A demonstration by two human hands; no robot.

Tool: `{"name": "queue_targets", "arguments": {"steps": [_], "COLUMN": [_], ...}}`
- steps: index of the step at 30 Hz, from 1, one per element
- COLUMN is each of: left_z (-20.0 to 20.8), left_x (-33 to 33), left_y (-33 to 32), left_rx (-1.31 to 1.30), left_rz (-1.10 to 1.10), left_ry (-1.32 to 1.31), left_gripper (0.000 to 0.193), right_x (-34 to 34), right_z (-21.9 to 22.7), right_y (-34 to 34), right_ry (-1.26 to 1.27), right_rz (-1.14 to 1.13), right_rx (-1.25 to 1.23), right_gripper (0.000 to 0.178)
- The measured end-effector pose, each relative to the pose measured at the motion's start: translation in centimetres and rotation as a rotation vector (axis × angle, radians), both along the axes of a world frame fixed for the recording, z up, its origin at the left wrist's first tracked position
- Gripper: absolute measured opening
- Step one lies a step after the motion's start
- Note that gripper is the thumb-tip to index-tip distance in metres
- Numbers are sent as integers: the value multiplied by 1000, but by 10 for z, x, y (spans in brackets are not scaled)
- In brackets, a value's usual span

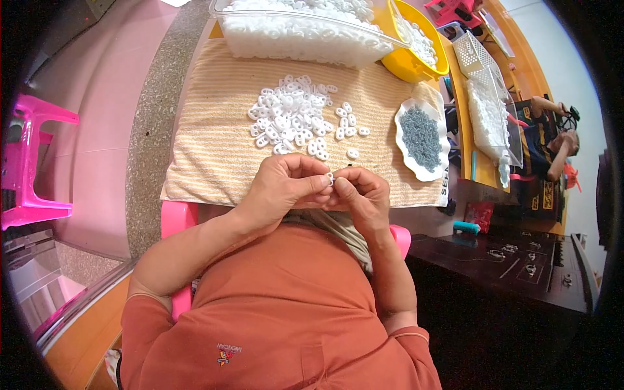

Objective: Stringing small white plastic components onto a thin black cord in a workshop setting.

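At the near edge of a striped towel, both my hands meet over a small white plastic piece [330, 177]. My left hand [286, 185] pinches it between thumb and forefinger. My right hand [361, 194] is closed too, thumb against forefinger, right beside the piece; whatever is in that pinch is too small to make out. Just beyond my fingers lies a loose heap of white oval pieces with two holes [289, 114]. Several more ovals [351, 121] are scattered to its right. A white scalloped dish [402, 144] holds many tiny grey pieces [421, 140], possibly springs.
A clear tub [292, 45] full of white pieces stands at the far side, beside a yellow bowl [395, 64] of more. On the right, another person [552, 146] sits near a clear box of white pieces [486, 117]. A pink stool [36, 162] stands left.
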State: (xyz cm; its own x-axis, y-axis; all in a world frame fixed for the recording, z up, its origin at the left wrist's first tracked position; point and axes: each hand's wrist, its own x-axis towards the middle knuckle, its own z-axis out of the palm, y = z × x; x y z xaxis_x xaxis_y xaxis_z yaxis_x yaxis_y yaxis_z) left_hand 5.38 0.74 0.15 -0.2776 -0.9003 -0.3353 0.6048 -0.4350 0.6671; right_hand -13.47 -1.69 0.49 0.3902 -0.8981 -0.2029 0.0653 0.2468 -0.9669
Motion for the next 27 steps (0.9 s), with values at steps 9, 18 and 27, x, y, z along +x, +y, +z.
{"name": "queue_targets", "arguments": {"steps": [9,18,27], "left_z": [2,2,2], "left_x": [-3,-4,-5], "left_y": [2,3,3], "left_rx": [-5,-7,-9], "left_rz": [25,25,20], "left_ry": [-17,-68,-20], "left_gripper": [17,17,16], "right_x": [3,6,1], "right_z": [3,9,11], "right_y": [6,6,5], "right_ry": [81,96,100], "right_rz": [18,1,10], "right_rx": [-110,-59,-70], "right_gripper": [13,13,13]}}
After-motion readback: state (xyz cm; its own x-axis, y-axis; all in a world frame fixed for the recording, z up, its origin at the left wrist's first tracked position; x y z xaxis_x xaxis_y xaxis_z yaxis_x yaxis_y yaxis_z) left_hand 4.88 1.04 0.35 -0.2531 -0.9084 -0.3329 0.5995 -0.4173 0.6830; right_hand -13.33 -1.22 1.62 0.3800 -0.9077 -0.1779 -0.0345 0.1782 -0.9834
